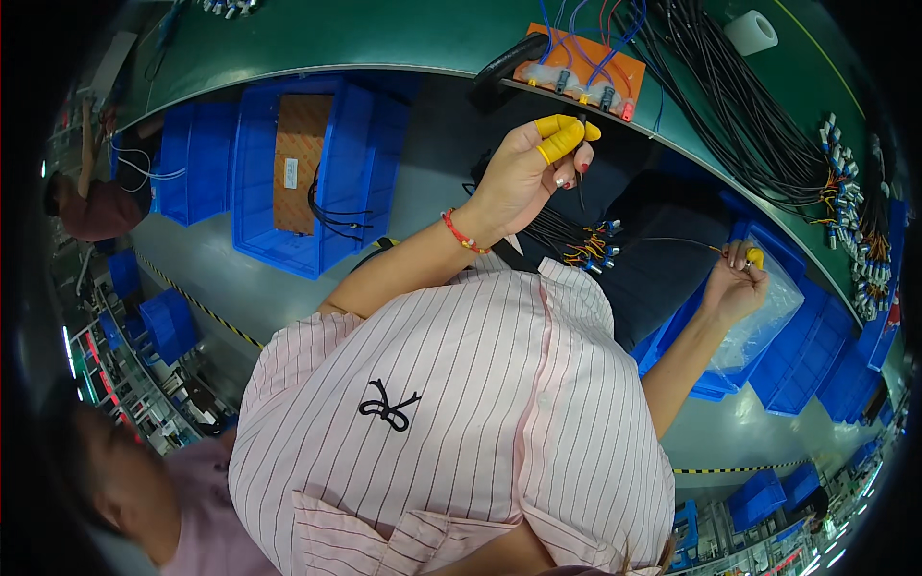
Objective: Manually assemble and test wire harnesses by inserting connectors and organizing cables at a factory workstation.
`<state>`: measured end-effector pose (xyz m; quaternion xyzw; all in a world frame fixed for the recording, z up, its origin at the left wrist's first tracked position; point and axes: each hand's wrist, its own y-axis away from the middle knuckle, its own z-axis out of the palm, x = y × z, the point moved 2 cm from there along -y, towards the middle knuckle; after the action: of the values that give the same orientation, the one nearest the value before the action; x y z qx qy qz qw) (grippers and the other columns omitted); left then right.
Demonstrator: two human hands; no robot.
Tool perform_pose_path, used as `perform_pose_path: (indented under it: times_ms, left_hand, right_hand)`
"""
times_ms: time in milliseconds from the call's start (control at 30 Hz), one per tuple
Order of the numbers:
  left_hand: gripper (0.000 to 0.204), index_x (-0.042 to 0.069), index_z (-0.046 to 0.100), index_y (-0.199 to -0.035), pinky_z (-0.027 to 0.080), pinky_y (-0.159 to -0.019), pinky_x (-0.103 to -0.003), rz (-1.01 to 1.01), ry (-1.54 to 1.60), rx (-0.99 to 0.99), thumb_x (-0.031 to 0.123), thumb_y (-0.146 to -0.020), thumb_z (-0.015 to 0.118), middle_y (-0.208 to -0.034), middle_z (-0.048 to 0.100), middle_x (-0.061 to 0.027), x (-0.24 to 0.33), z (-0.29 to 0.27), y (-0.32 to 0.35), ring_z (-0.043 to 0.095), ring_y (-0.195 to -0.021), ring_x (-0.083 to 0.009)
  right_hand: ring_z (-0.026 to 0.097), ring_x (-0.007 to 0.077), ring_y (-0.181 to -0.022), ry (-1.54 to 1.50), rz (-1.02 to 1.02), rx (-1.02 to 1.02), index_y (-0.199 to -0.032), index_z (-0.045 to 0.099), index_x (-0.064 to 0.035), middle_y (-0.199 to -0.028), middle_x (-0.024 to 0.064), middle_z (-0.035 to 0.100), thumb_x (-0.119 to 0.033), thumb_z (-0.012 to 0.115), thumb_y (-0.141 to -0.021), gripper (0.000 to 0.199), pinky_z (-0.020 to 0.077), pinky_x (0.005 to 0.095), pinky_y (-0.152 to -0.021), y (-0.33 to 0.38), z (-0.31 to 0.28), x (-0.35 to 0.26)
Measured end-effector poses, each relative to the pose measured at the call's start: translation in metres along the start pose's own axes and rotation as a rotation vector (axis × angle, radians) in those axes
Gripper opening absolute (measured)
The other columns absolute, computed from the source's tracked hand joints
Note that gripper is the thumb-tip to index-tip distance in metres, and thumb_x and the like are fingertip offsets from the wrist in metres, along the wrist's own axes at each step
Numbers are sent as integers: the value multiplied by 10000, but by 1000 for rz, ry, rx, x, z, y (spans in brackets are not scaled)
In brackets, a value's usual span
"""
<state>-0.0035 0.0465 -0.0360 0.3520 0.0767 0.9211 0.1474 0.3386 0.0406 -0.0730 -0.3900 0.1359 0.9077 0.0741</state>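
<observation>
My left hand (543, 168), with yellow finger cots on thumb and fingertips, is closed in a pinch on a thin black cable (581, 192). It is just below the front edge of an orange test board (624, 72), which carries a row of coloured terminals with blue, purple and red wires. To the right and lower, my right hand (738, 283), with a yellow finger cot, pinches the end of a thin wire (672, 239) that runs left toward my lap. There lies a bundle of black cables (557, 230) with white and blue connectors and orange wires.
On the green bench (384, 38) lie a thick bundle of black cables (720, 106) and a white roll (750, 34). A blue bin (252, 178) below holds cardboard and black cable. More blue bins (802, 331) and a clear plastic bag (768, 322) stand right. Another person (206, 499) is lower left.
</observation>
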Motion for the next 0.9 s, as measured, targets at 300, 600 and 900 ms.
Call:
perform_pose_path:
  times_ms: [300, 600, 900]
  left_hand:
    - [213, 15, 565, -1084, 382, -655, -199, -24, 49, 41, 182, -1007, 459, -762, 518, -21, 3, -6, -9, 385, -582, -32]
    - [153, 32, 539, -972, 338, -609, -202, -41, 225, 76, 150, -1001, 447, -727, 490, -16, 4, 4, -10, 360, -557, -27]
    - [150, 15, 473, -899, 286, -561, -199, -87, 444, 131, 107, -995, 404, -668, 432, -12, 5, 13, -17, 304, -544, -41]
  right_hand:
    - [371, 179, -684, -54, 63, 32, -886, 566, 22, -684, 73, 416, -173, 471, -738, 263, 320, 317, -722, 0, -1, 2]
    - [366, 178, -669, -67, 84, 29, -902, 567, 31, -683, 74, 413, -169, 478, -736, 274, 321, 313, -717, 0, -4, 2]
    - [365, 177, -671, -76, 94, 23, -901, 586, 32, -687, 74, 410, -175, 486, -733, 285, 321, 312, -709, 2, 1, 1]
